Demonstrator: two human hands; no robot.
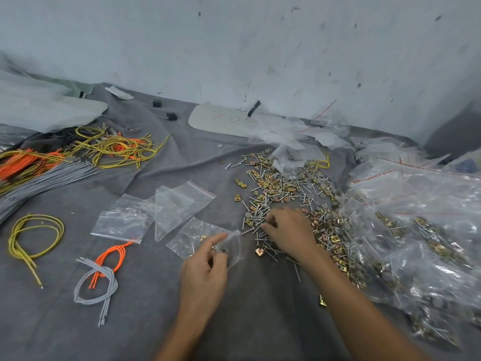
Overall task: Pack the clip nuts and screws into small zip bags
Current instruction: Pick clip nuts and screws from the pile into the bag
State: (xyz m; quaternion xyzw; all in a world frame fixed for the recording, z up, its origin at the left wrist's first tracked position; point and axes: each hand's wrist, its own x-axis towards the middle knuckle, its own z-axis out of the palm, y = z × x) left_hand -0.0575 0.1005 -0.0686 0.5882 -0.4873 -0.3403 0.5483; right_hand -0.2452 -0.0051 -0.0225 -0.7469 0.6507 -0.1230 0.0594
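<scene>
Even, cool, moderately bright light, source not visible. Shadows weak: faint soft ones under left hand [204, 267] and right hand [290, 231] on grey cloth [145, 321]. White glare specks on heap of filled bags [429, 230] at 3–4 o'clock. Clear zip bag [234, 250] pinched in left hand nearly vanishes against the cloth. Wide-angle bend: wall [234, 48] base line bows, corners at 10 and 2 o'clock stretch. Whole frame soft, smeary; hardware pile [281, 188] toward 3 o'clock from centre mushy, right-hand fingertips [270, 218] slightly blurred.

Grey cloth [52, 334] bearing loose clip nuts and screws [281, 188], empty zip bags [179, 201], coloured cords [114, 147] and filled bags [416, 230].
</scene>
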